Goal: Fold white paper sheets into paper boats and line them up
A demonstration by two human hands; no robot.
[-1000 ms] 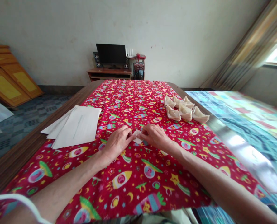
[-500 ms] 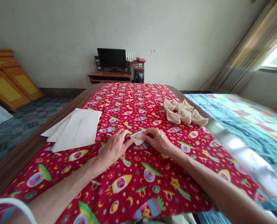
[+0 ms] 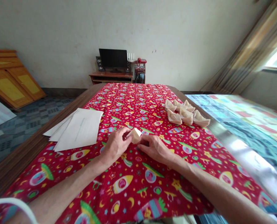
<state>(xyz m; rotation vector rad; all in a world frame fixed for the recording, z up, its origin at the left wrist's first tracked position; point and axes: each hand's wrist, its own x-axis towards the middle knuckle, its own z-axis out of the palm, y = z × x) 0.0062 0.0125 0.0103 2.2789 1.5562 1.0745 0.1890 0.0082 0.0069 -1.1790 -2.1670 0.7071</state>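
Note:
A small folded piece of cream paper (image 3: 136, 135) is at the middle of the red patterned cloth (image 3: 121, 183). My left hand (image 3: 117, 143) pinches its left side between thumb and fingers. At its right lower edge is my right hand (image 3: 154, 148), fingers bent and close to the thumb; whether it grips the paper cannot be made out. Several folded paper pieces (image 3: 186, 115), shaped like little boats and nested in stacks, stand on the cloth at the right. Flat white sheets (image 3: 78, 129) lie fanned out and overlapping at the left.
The wooden table edge (image 3: 23, 158) runs along the left. Beyond the far end, a monitor (image 3: 113, 58) stands on a small desk. A bed with a colourful cover (image 3: 245, 124) adjoins the right side. A white curved object (image 3: 14, 202) shows at bottom left.
The folded paper has turned and tilted up, showing different faces. My left hand has lifted it slightly, and my right hand has shifted down along its edge. The camera view has shifted slightly.

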